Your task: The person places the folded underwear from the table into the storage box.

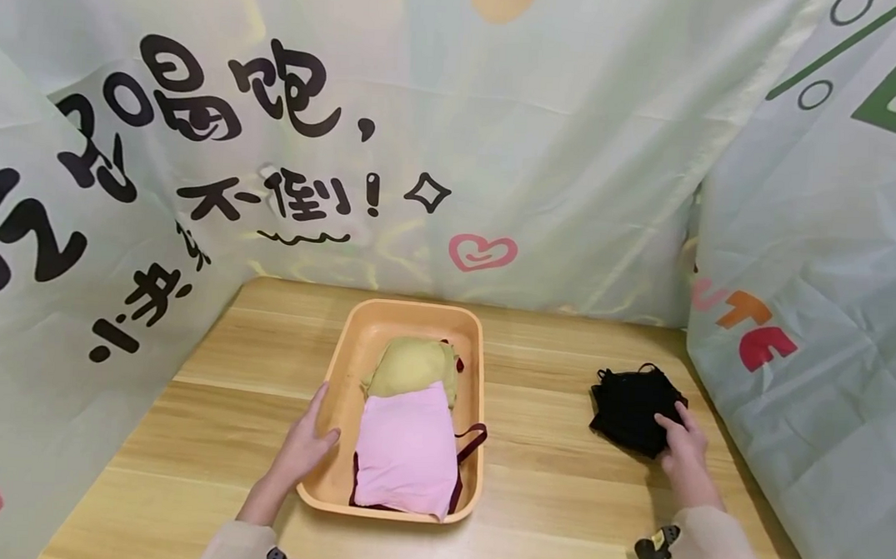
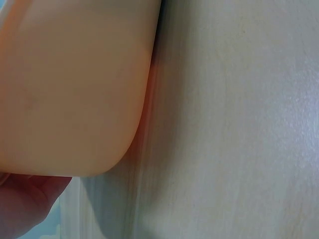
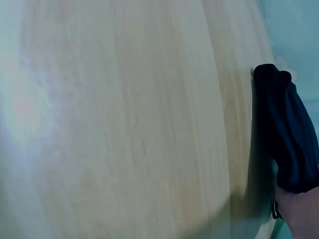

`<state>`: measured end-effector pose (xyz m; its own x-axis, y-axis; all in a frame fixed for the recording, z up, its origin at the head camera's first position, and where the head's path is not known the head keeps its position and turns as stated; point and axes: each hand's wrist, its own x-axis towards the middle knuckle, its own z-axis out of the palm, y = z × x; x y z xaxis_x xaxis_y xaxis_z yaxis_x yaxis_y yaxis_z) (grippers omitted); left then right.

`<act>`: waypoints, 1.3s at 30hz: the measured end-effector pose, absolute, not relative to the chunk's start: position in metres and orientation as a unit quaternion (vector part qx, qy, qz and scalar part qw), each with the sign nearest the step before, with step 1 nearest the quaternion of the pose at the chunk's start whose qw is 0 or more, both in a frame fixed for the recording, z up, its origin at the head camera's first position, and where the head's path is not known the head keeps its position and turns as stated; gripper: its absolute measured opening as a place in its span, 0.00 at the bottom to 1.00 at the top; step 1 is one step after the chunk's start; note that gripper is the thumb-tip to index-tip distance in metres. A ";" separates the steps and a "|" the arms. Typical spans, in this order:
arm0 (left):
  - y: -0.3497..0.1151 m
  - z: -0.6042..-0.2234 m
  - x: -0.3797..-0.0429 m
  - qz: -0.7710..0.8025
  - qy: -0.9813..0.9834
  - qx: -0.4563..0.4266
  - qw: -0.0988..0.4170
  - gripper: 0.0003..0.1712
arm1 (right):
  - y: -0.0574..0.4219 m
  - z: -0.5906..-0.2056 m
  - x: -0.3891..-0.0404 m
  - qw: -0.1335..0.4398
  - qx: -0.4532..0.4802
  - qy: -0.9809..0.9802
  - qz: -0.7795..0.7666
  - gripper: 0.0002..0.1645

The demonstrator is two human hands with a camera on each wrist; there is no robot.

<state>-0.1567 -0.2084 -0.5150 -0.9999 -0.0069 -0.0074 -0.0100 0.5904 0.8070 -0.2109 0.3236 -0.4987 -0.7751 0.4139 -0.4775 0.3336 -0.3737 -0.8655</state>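
Note:
An orange plastic tray (image 1: pixel 349 342) lies on the wooden table, holding a folded pink cloth garment (image 1: pixel 406 453), a yellow-green cloth bundle (image 1: pixel 414 366) and dark red fabric with a strap (image 1: pixel 473 439). My left hand (image 1: pixel 304 448) grips the tray's left side, the thumb inside the rim; in the left wrist view part of that hand (image 2: pixel 27 201) shows past the tray wall (image 2: pixel 75 99). Off to the right, my right hand (image 1: pixel 686 457) pinches the near right edge of a folded black garment (image 1: pixel 630 408) with thin straps. In the right wrist view the garment (image 3: pixel 284 124) sits above the thumb.
Bare wood of the table (image 1: pixel 538 458) lies between the tray and the black garment. Printed curtains (image 1: pixel 572 193) hang behind the table and at both sides. The right curtain (image 1: pixel 795 411) comes down close to my right hand.

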 end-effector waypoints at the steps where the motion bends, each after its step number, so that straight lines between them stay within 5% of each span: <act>1: -0.209 -0.515 -0.157 0.453 0.892 -0.005 0.002 0.46 | 0.322 -0.498 -0.210 0.025 -0.333 -0.562 0.757 0.42; 27: -0.210 -0.515 -0.155 0.457 0.889 -0.006 0.009 0.46 | 0.263 -0.463 -0.198 -0.068 -0.261 -0.530 0.804 0.38; 39: -0.210 -0.516 -0.157 0.456 0.890 -0.004 0.004 0.46 | 0.238 -0.453 -0.194 -0.065 -0.186 -0.485 0.852 0.37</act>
<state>-0.1571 -0.2096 -0.5163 -0.9999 -0.0026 -0.0110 -0.0104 0.5833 0.8122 -0.1941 0.2383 -0.4527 -0.9225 0.0703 -0.3797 0.2907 -0.5208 -0.8027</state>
